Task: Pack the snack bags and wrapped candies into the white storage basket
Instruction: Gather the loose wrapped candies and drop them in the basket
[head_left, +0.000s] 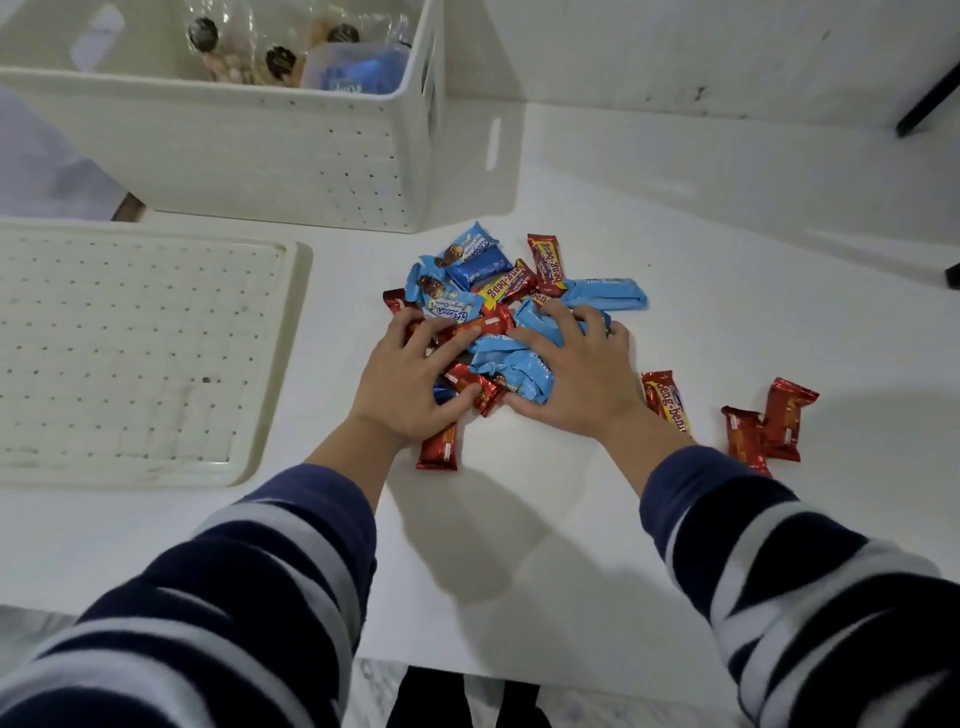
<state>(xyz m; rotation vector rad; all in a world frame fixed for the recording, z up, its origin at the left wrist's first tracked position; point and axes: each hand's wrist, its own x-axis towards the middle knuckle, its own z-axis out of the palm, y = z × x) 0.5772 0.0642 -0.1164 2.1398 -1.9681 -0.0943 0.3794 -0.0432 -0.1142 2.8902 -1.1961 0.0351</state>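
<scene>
A pile of red and blue wrapped candies (498, 291) lies on the white table in front of the white storage basket (270, 156). My left hand (410, 379) presses on the pile's left side, fingers curled over red wrappers. My right hand (571, 374) covers the right side, fingers spread over blue wrappers. Both hands cup the pile from the near side. Inside the basket lie clear snack bags (249, 47) and a blue pack (358, 70).
The basket's perforated lid (130, 353) lies flat at the left. Loose red candies sit to the right: one (667, 400) by my right wrist, two more (769, 426) farther out. Another red bar (439, 449) lies under my left wrist. A dark table leg (930, 98) stands at back right.
</scene>
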